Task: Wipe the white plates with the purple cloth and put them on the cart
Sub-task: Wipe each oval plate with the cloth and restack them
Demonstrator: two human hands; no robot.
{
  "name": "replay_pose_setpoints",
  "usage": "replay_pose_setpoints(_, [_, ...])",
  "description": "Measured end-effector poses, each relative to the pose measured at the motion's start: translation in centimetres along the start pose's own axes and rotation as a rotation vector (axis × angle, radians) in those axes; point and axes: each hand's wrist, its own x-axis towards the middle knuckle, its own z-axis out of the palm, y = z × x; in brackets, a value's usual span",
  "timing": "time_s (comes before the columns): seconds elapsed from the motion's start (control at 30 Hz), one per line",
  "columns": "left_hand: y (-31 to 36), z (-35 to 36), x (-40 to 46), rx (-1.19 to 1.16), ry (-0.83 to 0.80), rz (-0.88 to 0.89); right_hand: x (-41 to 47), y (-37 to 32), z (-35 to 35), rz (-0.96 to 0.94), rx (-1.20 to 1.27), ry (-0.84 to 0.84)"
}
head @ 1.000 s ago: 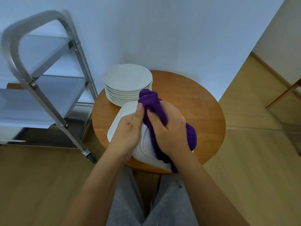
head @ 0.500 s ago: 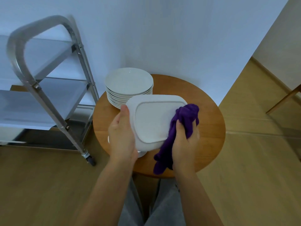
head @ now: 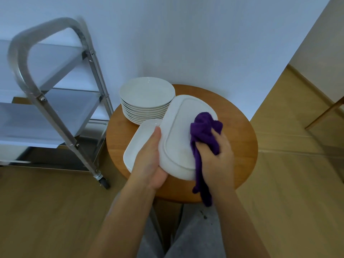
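My left hand [head: 149, 161] grips the near left edge of a white rectangular plate [head: 178, 138], held tilted above the round wooden table [head: 240, 146] with its underside up. My right hand [head: 217, 157] holds the bunched purple cloth [head: 202, 133] against the plate's right side; a tail of cloth hangs below my wrist. A second white rectangular plate [head: 141, 142] lies flat on the table under it. A stack of several round white plates [head: 147, 97] stands at the table's back left. The steel cart [head: 55, 108] stands to the left, its shelves bare.
A white wall runs close behind the table. Wooden floor surrounds table and cart. A wooden furniture leg [head: 325, 114] shows at the far right. My knees in grey trousers [head: 186, 235] sit under the table's near edge.
The held plate has been flipped over and turned so its long side points away from me. My right hand with the cloth has moved from its top face to the underside's right half.
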Motion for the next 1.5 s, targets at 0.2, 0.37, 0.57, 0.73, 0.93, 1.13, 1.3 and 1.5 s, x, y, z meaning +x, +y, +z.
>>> replay_pose_setpoints(0.2, [-1.6, 1.2, -0.5, 0.041, 0.158, 0.038, -3.7, 0.9, 4.0, -0.05, -0.012, 0.098])
replay_pose_setpoints(0.37, [-3.1, 0.8, -1.6, 0.671, 0.017, 0.453, -3.6, 0.0, 4.0, 0.157, 0.152, -0.007])
replay_pose_setpoints(0.57, [-3.0, 0.2, -2.9, 1.089, -0.184, 0.745, -0.9, -2.7, 1.7, 0.449, 0.425, -0.045])
replay_pose_setpoints(0.73, [-4.7, -1.6, -3.0, 1.603, -0.213, 1.009, 1.1, -4.1, -0.5, 0.49, 0.597, -0.033])
replay_pose_setpoints(0.93, [-4.3, -3.1, -1.5, 1.96, -0.08, 1.034, 1.0, -3.0, -1.6, 0.641, 0.643, 0.152])
replay_pose_setpoints(1.13, [-2.6, -3.2, -1.4, 0.992, 0.243, 0.389, 0.2, -1.6, -1.2, 0.68, 0.79, 0.224])
replay_pose_setpoints(1.3, [-1.3, -4.3, -0.5, 0.531, 0.324, 0.182, 0.2, 0.1, -1.2, 0.711, 0.556, 0.155])
replay_pose_setpoints(1.5, [-0.7, -4.9, -0.3, 0.669, 0.326, 0.372, 1.0, 1.1, -1.4, 0.361, 0.077, 0.249])
